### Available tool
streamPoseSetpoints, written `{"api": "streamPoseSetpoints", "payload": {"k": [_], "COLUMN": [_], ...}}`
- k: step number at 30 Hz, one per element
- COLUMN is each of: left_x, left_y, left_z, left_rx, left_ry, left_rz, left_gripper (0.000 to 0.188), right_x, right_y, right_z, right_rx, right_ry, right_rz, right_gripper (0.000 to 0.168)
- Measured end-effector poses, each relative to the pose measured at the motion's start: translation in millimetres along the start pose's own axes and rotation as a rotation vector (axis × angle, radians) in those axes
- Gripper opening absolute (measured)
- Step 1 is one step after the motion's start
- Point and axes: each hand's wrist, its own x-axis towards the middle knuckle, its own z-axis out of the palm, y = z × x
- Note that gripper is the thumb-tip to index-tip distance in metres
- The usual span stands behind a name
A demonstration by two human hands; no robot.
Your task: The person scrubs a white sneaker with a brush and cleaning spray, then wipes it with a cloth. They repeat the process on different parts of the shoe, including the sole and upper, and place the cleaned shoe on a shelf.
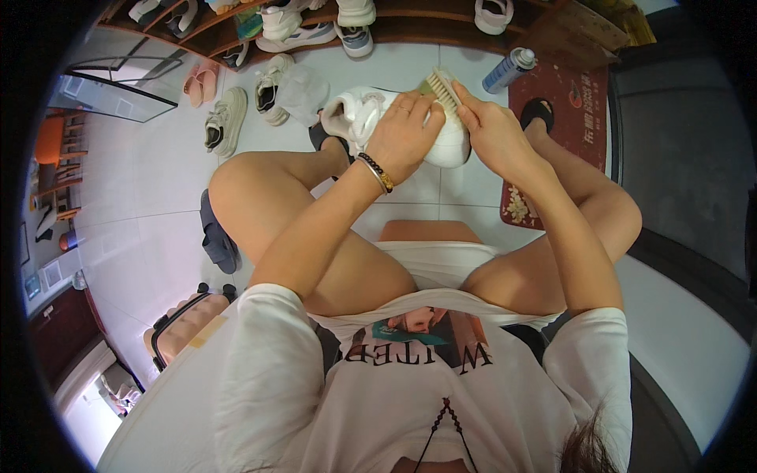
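Note:
A white lace-up sneaker (452, 142) is held off the tiled floor, its opening facing left and its toe to the right. My left hand (405, 133) lies over the shoe's upper and grips it, partly hiding the laces. In my right hand (494, 130) is a scrubbing brush (442, 88) with pale bristles and a light back. The bristles rest at the far side of the toe; whether they press on the upper or the sole edge is hidden. Right of the brush stands a blue spray can (507, 72) with a white cap.
Beyond the hands runs a wooden shoe rack (408, 28) with several shoes. A beige sneaker (226, 121), another sneaker (271, 88) with crumpled translucent material (303, 93), and pink slippers (201, 81) are left. A red mat (562, 80) lies right; a suitcase (189, 325) is lower left.

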Motion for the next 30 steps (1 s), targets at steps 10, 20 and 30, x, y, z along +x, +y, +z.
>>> {"api": "streamPoseSetpoints", "payload": {"k": [10, 20, 30], "left_x": [-11, -2, -3], "left_y": [-15, -17, -13], "left_z": [5, 14, 7], "left_rx": [-0.074, -0.059, -0.132], "left_ry": [0.037, 0.020, 0.057], "left_rz": [-0.062, -0.035, -0.230], "left_gripper": [0.040, 0.052, 0.049], "right_x": [-3, -52, -53], "right_y": [-9, -7, -21], "right_z": [7, -5, -13], "right_rx": [-0.033, -0.118, -0.174], "right_ry": [-0.039, -0.058, -0.117], "right_rz": [0.019, 0.125, 0.032], "right_gripper": [0.039, 0.043, 0.046]}}
